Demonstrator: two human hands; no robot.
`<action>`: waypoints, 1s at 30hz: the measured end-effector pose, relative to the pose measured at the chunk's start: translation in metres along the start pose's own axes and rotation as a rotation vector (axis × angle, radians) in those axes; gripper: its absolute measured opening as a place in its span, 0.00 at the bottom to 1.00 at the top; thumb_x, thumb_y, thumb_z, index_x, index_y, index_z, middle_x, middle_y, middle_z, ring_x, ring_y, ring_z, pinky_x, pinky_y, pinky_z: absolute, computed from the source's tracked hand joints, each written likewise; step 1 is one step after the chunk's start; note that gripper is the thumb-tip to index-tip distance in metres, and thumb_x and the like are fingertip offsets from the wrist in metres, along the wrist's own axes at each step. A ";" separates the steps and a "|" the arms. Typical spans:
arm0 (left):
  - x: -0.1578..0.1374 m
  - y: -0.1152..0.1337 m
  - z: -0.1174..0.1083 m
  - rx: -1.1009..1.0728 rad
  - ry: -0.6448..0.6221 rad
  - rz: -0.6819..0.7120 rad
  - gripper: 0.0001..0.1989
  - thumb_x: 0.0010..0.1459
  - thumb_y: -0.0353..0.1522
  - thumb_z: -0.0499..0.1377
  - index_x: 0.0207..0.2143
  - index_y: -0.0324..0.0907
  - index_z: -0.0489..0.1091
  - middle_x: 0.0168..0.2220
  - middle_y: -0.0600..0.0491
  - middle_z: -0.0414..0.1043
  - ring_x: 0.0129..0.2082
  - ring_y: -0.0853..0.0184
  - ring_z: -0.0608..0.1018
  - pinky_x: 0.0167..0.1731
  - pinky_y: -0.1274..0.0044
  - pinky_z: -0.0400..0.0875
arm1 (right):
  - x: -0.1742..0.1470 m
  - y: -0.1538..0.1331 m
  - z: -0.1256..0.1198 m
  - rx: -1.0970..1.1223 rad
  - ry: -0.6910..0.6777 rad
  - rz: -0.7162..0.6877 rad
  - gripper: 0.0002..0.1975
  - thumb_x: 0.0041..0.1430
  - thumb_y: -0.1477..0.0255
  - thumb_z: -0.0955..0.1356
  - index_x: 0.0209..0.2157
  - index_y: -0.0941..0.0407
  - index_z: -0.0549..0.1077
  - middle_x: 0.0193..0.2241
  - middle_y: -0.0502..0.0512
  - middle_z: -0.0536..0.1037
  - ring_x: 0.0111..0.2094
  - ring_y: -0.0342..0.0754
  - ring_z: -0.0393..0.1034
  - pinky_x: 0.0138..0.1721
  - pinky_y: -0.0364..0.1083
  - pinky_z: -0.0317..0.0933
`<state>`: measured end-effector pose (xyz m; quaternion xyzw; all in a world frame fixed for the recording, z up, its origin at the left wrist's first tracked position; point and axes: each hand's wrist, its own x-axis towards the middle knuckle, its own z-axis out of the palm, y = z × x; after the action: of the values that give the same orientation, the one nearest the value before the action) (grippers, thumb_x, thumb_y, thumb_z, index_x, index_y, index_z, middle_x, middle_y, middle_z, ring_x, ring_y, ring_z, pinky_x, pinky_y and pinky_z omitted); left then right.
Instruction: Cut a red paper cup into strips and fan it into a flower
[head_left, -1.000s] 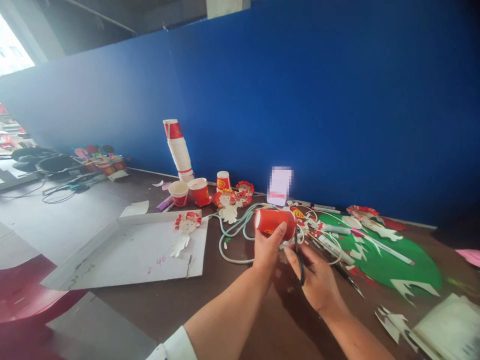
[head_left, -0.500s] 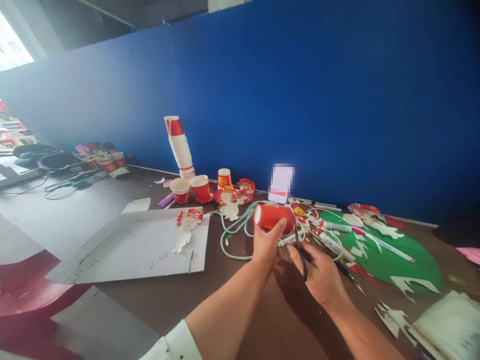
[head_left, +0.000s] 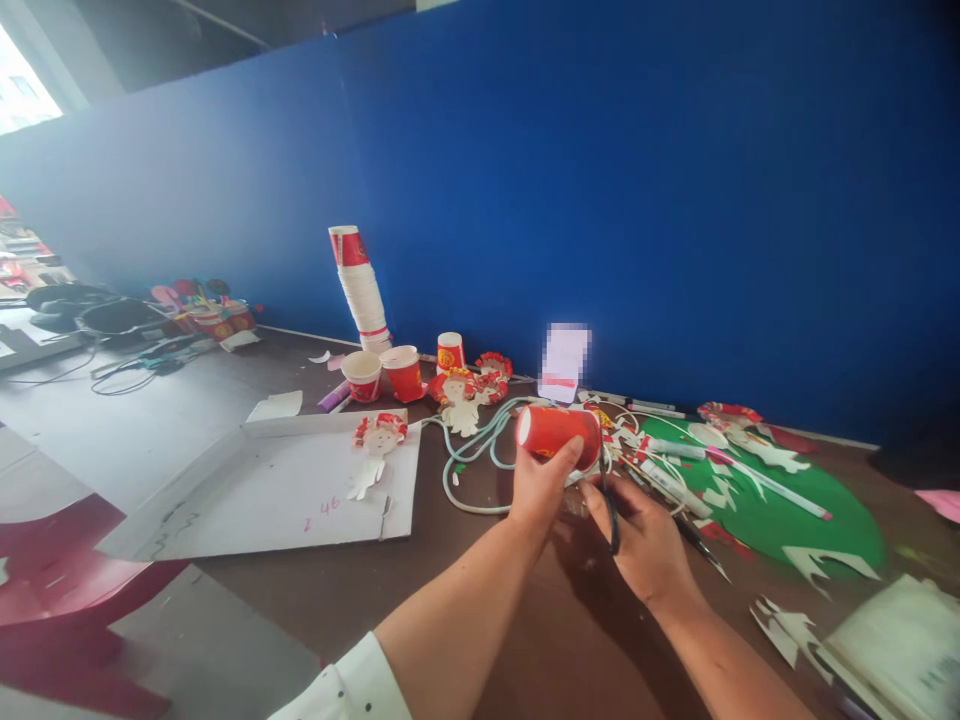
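A red paper cup (head_left: 556,432) lies sideways in the grip of my left hand (head_left: 541,492), its white bottom facing left and my thumb along its side. My right hand (head_left: 643,535) is closed on black-handled scissors (head_left: 613,515), whose blades point up at the cup's right end. That end is partly hidden, so I cannot tell whether the blades are in the paper. Beyond the cup stands a blurred-out upright card or screen (head_left: 564,362). Pale blue cord (head_left: 461,490) loops on the table left of the cup.
A leaning stack of cups (head_left: 361,290) rises by the blue partition (head_left: 637,180). Cut paper dolls (head_left: 459,402) lie near loose cups (head_left: 402,372). A white board (head_left: 262,500) is at left. Markers (head_left: 772,484) and scraps cover a green disc (head_left: 840,520); a white packet (head_left: 900,645) sits front right.
The cup and both hands have shifted slightly right in view. The cup is still in my left hand and the scissors in my right, at the cup's right end.
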<state>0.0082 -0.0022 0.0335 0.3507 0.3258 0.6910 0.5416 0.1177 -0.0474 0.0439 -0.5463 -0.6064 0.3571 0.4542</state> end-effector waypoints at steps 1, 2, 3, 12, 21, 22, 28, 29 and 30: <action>0.000 -0.001 0.000 -0.005 0.003 -0.001 0.24 0.47 0.40 0.67 0.45 0.38 0.71 0.44 0.45 0.75 0.43 0.60 0.77 0.48 0.69 0.68 | 0.000 0.000 0.001 -0.010 0.009 -0.004 0.19 0.52 0.56 0.68 0.37 0.57 0.75 0.22 0.50 0.73 0.25 0.47 0.64 0.28 0.43 0.59; 0.000 -0.001 0.000 -0.010 0.008 -0.002 0.24 0.47 0.40 0.67 0.45 0.38 0.71 0.44 0.45 0.75 0.43 0.60 0.77 0.49 0.69 0.68 | -0.001 0.000 0.002 -0.020 0.015 -0.012 0.19 0.52 0.56 0.68 0.37 0.56 0.75 0.22 0.50 0.74 0.25 0.47 0.64 0.28 0.43 0.59; 0.000 -0.002 0.000 -0.015 0.012 -0.005 0.25 0.47 0.40 0.67 0.46 0.39 0.70 0.44 0.45 0.75 0.44 0.60 0.77 0.49 0.69 0.68 | -0.001 0.000 0.002 -0.031 0.022 -0.020 0.18 0.52 0.56 0.68 0.36 0.56 0.75 0.22 0.50 0.74 0.25 0.47 0.64 0.28 0.43 0.59; 0.001 0.001 0.001 -0.050 0.028 -0.034 0.27 0.44 0.40 0.68 0.47 0.39 0.70 0.45 0.44 0.75 0.43 0.60 0.77 0.48 0.69 0.69 | 0.002 0.007 -0.002 -0.187 0.048 -0.069 0.14 0.54 0.59 0.67 0.35 0.54 0.77 0.22 0.50 0.75 0.25 0.49 0.67 0.29 0.45 0.60; 0.006 0.004 -0.001 -0.067 0.094 -0.021 0.29 0.43 0.40 0.68 0.48 0.40 0.69 0.44 0.46 0.74 0.45 0.59 0.76 0.48 0.68 0.69 | 0.007 -0.004 -0.004 -0.165 0.004 -0.037 0.17 0.52 0.56 0.68 0.34 0.55 0.78 0.25 0.53 0.78 0.30 0.51 0.70 0.34 0.46 0.62; 0.006 0.005 -0.002 -0.062 0.108 -0.019 0.29 0.43 0.41 0.68 0.48 0.41 0.68 0.44 0.46 0.74 0.45 0.59 0.76 0.48 0.68 0.69 | 0.006 -0.009 -0.004 -0.128 -0.011 -0.007 0.18 0.51 0.55 0.68 0.34 0.55 0.78 0.24 0.52 0.77 0.29 0.51 0.70 0.32 0.46 0.62; 0.005 0.008 -0.003 -0.028 0.125 -0.049 0.29 0.42 0.41 0.69 0.47 0.42 0.68 0.43 0.48 0.74 0.45 0.60 0.76 0.48 0.68 0.69 | 0.002 -0.025 -0.007 0.061 -0.106 0.072 0.19 0.50 0.54 0.68 0.33 0.55 0.76 0.21 0.51 0.74 0.24 0.48 0.68 0.27 0.44 0.63; 0.005 0.008 -0.002 -0.028 0.123 -0.055 0.29 0.42 0.41 0.69 0.47 0.42 0.68 0.43 0.48 0.75 0.45 0.60 0.76 0.48 0.68 0.69 | 0.002 -0.025 -0.008 0.063 -0.109 0.080 0.18 0.51 0.54 0.68 0.33 0.55 0.76 0.21 0.50 0.73 0.24 0.48 0.68 0.26 0.44 0.63; 0.005 0.008 -0.002 -0.031 0.121 -0.058 0.30 0.41 0.41 0.69 0.47 0.42 0.68 0.43 0.48 0.75 0.45 0.60 0.76 0.48 0.68 0.69 | 0.002 -0.023 -0.008 0.062 -0.102 0.085 0.18 0.51 0.55 0.68 0.34 0.55 0.76 0.20 0.50 0.73 0.24 0.48 0.68 0.26 0.44 0.63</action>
<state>0.0019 0.0005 0.0393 0.2903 0.3574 0.7000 0.5459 0.1175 -0.0493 0.0687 -0.5383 -0.5936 0.4222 0.4239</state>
